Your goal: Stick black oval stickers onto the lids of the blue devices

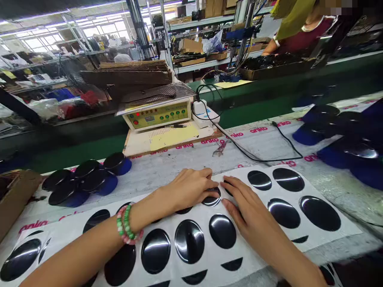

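Observation:
A white sheet [212,253] bearing rows of glossy black discs lies across the table. My left hand [191,187], with a green and pink bead bracelet at the wrist, reaches over it, fingers bent on a black disc [212,199] near the sheet's back edge. Whether the fingertips grip the disc's edge is too small to tell. Just to the right, my right hand [243,199] rests on the sheet with its fingers apart, the fingertips beside that disc and partly over another one. Nothing shows in the right hand.
Blue and black round parts [98,181] cluster at the left, more [353,147] at the right. A control box [158,115] stands behind the sheet, with a black cable [287,139] nearby. A cardboard box [18,199] sits far left. A person [311,38] is across the bench.

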{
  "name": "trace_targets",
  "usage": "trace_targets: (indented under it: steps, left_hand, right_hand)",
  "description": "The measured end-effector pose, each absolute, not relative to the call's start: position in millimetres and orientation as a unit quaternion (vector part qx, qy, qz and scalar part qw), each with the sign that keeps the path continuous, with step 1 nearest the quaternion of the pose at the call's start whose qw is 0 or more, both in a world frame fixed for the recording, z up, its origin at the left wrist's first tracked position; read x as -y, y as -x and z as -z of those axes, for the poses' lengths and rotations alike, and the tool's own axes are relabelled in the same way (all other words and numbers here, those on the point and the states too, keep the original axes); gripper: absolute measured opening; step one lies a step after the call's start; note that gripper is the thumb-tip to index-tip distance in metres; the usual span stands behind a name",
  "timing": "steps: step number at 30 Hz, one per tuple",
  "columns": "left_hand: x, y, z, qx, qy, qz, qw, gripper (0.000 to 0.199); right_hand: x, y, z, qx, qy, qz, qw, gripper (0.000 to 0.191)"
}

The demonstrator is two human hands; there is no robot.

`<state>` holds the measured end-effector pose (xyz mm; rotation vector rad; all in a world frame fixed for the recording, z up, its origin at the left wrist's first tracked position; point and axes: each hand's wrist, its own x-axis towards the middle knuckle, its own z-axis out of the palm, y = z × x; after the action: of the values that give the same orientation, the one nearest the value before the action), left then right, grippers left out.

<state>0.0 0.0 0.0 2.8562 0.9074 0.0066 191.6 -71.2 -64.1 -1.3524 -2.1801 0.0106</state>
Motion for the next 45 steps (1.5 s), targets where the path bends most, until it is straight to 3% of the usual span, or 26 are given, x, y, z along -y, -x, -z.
trace_targets:
  steps: [11,23,27,35,39,42,45]
  left_hand:
    - [-26,-13,-5,-0.267,-0.958,0.022,0.103,0.005]
    - [3,-3,2,-0.313,-0.948,-0.026,0.052,0.030]
    - [-1,-4,7,-0.300,-0.953,-0.045,0.026,0.020]
    - [3,5,19,-0.236,-0.964,-0.119,-0.021,0.020]
    - [18,23,15,-0.204,-0.965,-0.164,0.012,0.019]
    - [30,47,-1,-0.247,-0.942,-0.222,0.055,0.017]
    - [41,77,-23,-0.341,-0.875,-0.333,0.083,0.028]
  right_hand:
    - [72,-185,67,0.814,0.520,-0.003,0.259,0.035]
    - [70,-185,70,0.811,0.521,0.019,0.267,0.034]
    - [71,-185,70,0.809,0.527,0.015,0.262,0.034]
    - [71,-184,65,0.820,0.511,0.027,0.257,0.031]
    - [71,-185,66,0.818,0.512,0.016,0.261,0.031]
    - [71,-186,68,0.817,0.515,0.013,0.260,0.032]
    - [69,-187,72,0.810,0.522,0.026,0.266,0.034]
